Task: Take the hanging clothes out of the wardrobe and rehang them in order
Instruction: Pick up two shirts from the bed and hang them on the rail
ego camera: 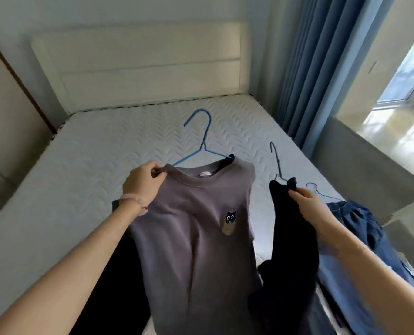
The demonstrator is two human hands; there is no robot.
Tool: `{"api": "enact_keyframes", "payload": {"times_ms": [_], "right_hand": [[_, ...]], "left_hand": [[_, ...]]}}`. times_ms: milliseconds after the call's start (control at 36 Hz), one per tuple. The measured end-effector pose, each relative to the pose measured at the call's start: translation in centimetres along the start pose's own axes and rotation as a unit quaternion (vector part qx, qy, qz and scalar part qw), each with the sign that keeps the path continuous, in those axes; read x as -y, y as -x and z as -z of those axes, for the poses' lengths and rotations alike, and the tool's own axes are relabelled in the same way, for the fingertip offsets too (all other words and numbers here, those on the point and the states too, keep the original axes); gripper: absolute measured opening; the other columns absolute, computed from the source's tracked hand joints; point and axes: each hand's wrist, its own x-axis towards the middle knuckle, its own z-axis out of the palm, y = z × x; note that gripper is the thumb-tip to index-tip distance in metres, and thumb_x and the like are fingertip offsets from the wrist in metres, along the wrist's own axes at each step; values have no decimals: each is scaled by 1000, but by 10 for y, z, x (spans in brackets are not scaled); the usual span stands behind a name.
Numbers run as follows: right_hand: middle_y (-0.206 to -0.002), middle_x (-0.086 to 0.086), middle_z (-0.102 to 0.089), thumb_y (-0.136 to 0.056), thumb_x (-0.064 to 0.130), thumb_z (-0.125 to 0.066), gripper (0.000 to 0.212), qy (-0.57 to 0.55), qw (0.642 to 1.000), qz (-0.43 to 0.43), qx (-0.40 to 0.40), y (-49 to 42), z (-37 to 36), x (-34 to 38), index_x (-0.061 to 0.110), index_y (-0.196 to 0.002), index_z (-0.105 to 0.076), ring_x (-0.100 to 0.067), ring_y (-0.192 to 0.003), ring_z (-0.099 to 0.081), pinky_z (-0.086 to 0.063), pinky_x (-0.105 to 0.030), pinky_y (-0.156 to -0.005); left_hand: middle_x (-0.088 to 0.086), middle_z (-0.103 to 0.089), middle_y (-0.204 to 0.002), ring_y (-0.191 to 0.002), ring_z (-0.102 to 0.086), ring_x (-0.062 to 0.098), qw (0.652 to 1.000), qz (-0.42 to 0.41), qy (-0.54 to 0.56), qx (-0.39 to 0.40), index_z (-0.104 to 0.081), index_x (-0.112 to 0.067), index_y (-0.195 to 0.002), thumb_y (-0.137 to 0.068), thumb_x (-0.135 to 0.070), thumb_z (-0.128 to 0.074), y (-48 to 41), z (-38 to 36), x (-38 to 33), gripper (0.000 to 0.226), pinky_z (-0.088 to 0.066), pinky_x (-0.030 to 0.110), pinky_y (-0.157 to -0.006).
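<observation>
Hanging on a blue hanger (202,141), the grey tee (193,238) is held up over the bed (80,153), front facing the camera, w/ a small cat patch (230,217) on the chest. Hanger hook points up and away; one arm of the hanger is inside the neck on the right, the other arm shows bare outside the collar on the left. Left hand (143,182) pinches the collar/shoulder at the tee's upper left, fingers (156,171) clenched on the fabric; a pink bracelet (133,200) sits on that wrist.

Right hand (307,204) grips the top of a black garment (290,250), fingers closed around it just below its dark hanger (276,160), whose hook stands up over the mattress. The black garment hangs just beside the tee, on its right, bottom end bunched low.

More dark cloth (123,274) lies under and left of the tee, behind the left forearm. To the far right, denim (360,221) and a lighter blue piece (334,281) lie on the bed's edge, w/ a pale wire hanger (318,191) near their top.

Bed is bare quilted mattress, cream headboard (150,66) at the far end. Blue curtain (322,56) hangs at right, window (404,76) beyond it. Wardrobe not in view.
</observation>
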Motion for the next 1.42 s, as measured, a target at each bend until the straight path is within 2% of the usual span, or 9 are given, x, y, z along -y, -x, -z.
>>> {"api": "enact_keyframes", "payload": {"times_ms": [194, 333, 528, 694, 972, 1028, 1111, 1278, 1417], "right_hand": [[-103, -16, -67, -96, 15, -48, 26, 21, 991, 124, 41, 64, 47, 59, 0, -109, -65, -21, -86, -57, -42, -20, -64], [-91, -10, -64, -96, 16, -48, 24, -37, 980, 162, 107, 99, 68, 88, 5, -114, -62, -13, -60, -61, -46, -11, -48], [-85, -8, -60, -97, 15, -46, 17, 50, 949, 287, 121, 143, 84, 97, 9, -103, -61, -17, -62, -52, -35, -6, -38], [-76, -12, -64, -93, 15, -49, 19, 87, 919, 348, 165, 166, 74, 93, 24, -81, -60, -27, -68, -56, -38, -30, -63], [-65, -7, -58, -92, 16, -50, 16, 61, 843, 431, 317, 251, -5, 122, 19, -84, -64, -22, -57, -47, -32, -28, -54], [-63, -6, -56, -92, 14, -51, 15, 58, 824, 447, 345, 273, -24, 129, 11, -91, -65, -22, -54, -46, -32, -26, -50], [-57, -1, -57, -92, 12, -51, 14, 44, 798, 468, 378, 311, -54, 139, 12, -87, -64, -9, -40, -47, -33, -16, -38], [-79, -13, -67, -91, 15, -53, 15, 26, 731, 531, 428, 399, -114, 158, 10, -93, -67, -22, -70, -55, -41, -31, -64], [-79, -19, -65, -91, 17, -52, 14, 23, 691, 578, 433, 475, -168, 174, 9, -84, -62, -24, -71, -53, -38, -33, -63]], "left_hand": [[3, -65, -85, -84, -61, 27, 996, -22, -11, -82, -64, -11, -90, -86, -23, -61, 40, 97, -41, 13, -43, 30, -67], [9, -66, -94, -87, -58, 25, 988, 21, 33, -146, -65, -7, -97, -85, -18, -64, 80, 160, -49, 17, -38, 27, -73], [0, -59, -81, -80, -54, 14, 977, 109, 182, -29, -58, -19, -82, -87, -8, -61, 178, 219, -51, 13, -44, 13, -66], [-10, -70, -75, -71, -64, 0, 942, 169, 285, -49, -61, -17, -98, -89, 4, -52, 288, 233, -58, 24, -48, 4, -63], [0, -70, -77, -69, -64, 10, 852, 314, 332, -256, -63, -10, -108, -89, -2, -53, 466, 306, -50, 23, -51, 17, -65], [-6, -72, -63, -54, -65, 2, 831, 320, 321, -322, -66, -13, -92, -88, -3, -55, 499, 328, -51, 15, -50, 11, -55], [8, -69, -91, -65, -67, 9, 824, 318, 305, -357, -65, -10, -103, -90, -8, -55, 547, 359, -53, 17, -54, 17, -62], [11, -67, -97, -76, -64, 14, 817, 338, 198, -422, -62, -6, -111, -92, -12, -54, 628, 407, -42, 22, -52, 15, -58], [11, -67, -103, -79, -60, 14, 801, 366, 96, -464, -63, -7, -110, -93, -12, -52, 681, 448, -18, 21, -50, 14, -58]]}}
